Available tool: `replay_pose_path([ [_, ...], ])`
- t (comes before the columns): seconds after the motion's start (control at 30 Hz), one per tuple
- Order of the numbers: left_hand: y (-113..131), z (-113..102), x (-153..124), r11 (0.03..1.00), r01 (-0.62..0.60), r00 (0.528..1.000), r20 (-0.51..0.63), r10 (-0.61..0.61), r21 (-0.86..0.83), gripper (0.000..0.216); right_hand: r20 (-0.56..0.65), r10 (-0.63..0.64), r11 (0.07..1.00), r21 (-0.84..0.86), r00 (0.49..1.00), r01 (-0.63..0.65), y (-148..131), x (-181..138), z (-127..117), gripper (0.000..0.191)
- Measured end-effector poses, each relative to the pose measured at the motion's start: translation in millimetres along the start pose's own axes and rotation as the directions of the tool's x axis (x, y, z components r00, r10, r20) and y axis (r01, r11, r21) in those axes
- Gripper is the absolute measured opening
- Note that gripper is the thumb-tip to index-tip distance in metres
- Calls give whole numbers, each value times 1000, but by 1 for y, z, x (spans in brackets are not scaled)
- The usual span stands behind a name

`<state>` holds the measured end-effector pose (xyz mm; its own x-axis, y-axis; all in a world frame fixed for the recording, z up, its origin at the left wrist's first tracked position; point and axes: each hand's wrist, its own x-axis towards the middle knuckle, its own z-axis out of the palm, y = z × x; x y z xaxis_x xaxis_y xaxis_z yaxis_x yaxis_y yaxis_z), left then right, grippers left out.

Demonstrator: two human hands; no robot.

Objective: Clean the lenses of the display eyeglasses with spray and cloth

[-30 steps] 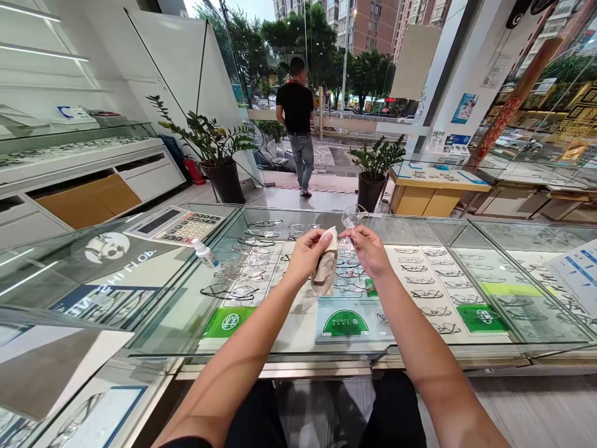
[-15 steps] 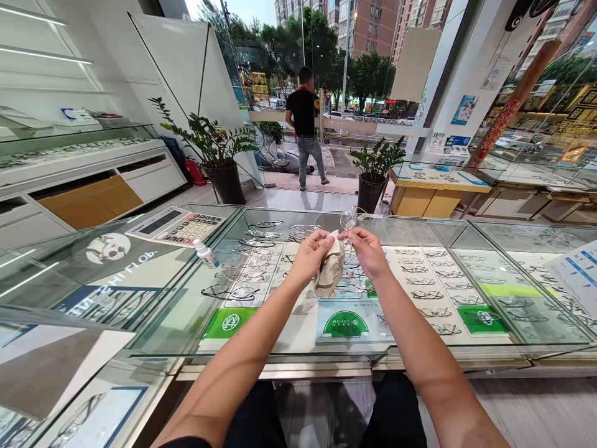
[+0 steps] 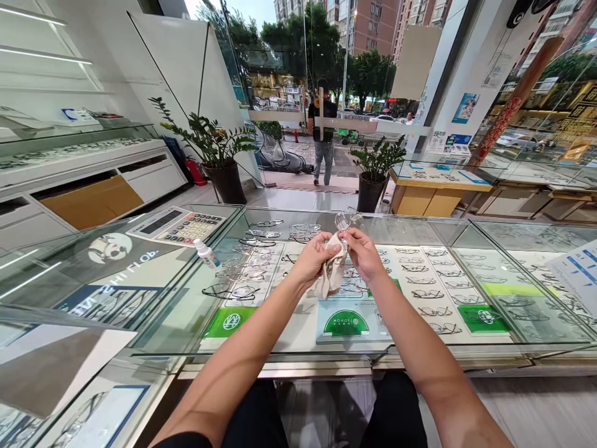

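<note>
My left hand (image 3: pixel 311 261) is closed on a beige cleaning cloth (image 3: pixel 332 274) that hangs down from its fingers. My right hand (image 3: pixel 363 252) pinches a pair of clear rimless glasses (image 3: pixel 344 220), whose lens sticks up above my fingertips. Both hands meet over the glass counter (image 3: pixel 289 311), cloth pressed against the glasses. Below the glass lie rows of spectacle frames on white trays.
A small white spray bottle (image 3: pixel 205 253) and loose glasses (image 3: pixel 228 290) lie on the counter at the left. A large calculator (image 3: pixel 176 225) sits further left. Potted plants (image 3: pixel 219 155) flank the doorway, where a person (image 3: pixel 323 140) stands outside. A paper sheet (image 3: pixel 576 270) lies at the right.
My hands have drawn closer together and slightly lower, the cloth now bunched against the glasses. The person at the doorway has walked further out.
</note>
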<state>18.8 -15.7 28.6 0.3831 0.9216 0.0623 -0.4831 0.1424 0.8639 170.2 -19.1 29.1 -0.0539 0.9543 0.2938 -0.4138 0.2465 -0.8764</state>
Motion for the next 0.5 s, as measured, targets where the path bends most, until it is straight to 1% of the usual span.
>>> replay_pose_path([
  [0.1,-2,4,0,995,16,1000,-20,-18,-95,74,7,9,1000,15,1000,-9,2,-1,3,27],
  [0.2,-2,7,-1,993,30,999,-27,-34,-112,73,1,15,1000,9,1000,-15,3,-2,4,28],
  [0.27,-2,8,-3,998,39,999,-19,-41,-56,68,-16,10,1000,8,1000,-10,3,-3,5,28],
  [0.4,0,7,-7,992,61,997,34,-66,114,60,-34,-5,1000,13,999,5,0,-4,5,29],
  [0.5,0,4,-8,984,76,994,63,-87,163,59,-42,-8,1000,25,999,9,-1,-3,5,30],
])
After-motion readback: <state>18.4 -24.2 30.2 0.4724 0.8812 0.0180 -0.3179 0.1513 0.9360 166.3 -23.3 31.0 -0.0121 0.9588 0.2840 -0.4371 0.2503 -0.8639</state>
